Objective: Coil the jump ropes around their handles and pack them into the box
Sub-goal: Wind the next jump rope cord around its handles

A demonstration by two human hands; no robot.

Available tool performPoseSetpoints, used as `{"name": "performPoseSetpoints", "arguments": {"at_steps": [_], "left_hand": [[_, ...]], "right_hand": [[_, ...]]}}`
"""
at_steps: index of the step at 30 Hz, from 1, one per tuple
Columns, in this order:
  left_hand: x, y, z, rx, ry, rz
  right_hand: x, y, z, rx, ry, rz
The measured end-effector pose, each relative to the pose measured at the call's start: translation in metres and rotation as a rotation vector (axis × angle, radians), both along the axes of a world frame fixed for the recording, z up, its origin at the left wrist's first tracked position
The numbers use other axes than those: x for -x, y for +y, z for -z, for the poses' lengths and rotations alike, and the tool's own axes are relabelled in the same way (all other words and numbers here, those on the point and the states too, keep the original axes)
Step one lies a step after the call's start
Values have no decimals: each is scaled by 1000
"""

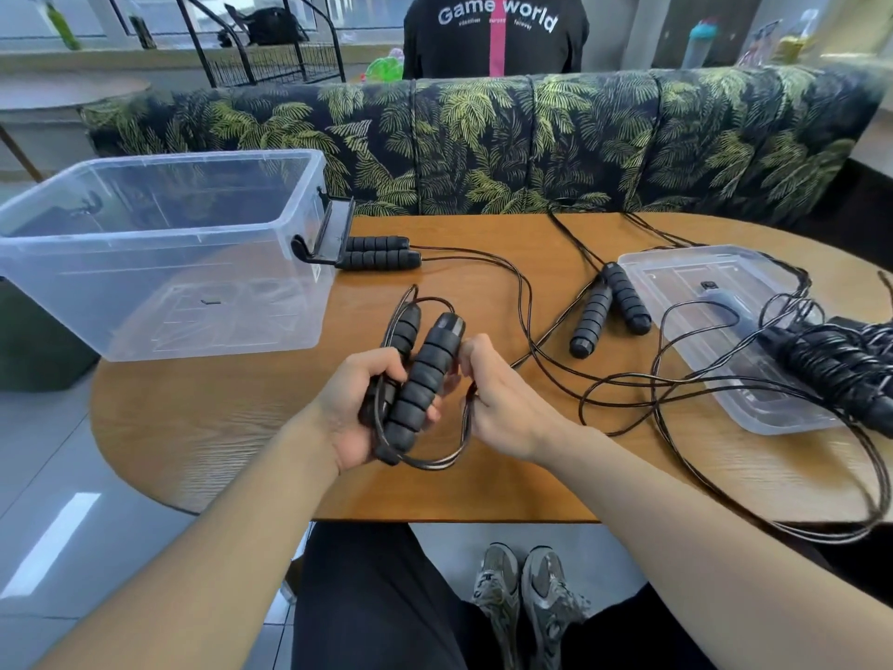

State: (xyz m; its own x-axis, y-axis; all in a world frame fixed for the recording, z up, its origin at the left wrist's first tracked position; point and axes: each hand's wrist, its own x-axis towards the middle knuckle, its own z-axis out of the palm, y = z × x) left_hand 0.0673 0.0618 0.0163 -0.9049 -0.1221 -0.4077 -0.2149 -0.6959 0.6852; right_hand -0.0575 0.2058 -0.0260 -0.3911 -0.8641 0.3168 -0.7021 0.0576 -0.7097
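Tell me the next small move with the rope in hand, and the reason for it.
Probably bring the right hand round the paired handles to lay on another turn of cord. The left hand grips both handles together, the right pinches the cord beside them, and a slack loop hangs below, so little seems wound yet. The clear box sits open on the left for later.

Four jump ropes: one held [420, 379], two loose [379, 252] [609, 309], one coiled [841, 374]; one box [159, 253], one lid [725, 340].
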Motion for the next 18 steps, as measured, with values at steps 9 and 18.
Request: {"name": "performPoseSetpoints", "arguments": {"at_steps": [9, 18], "left_hand": [[26, 0, 9, -136, 2, -162], [71, 6, 6, -155, 139, -139]], "right_hand": [[6, 2, -3, 140, 204, 54], [16, 11, -11, 43, 367, -43]]}}
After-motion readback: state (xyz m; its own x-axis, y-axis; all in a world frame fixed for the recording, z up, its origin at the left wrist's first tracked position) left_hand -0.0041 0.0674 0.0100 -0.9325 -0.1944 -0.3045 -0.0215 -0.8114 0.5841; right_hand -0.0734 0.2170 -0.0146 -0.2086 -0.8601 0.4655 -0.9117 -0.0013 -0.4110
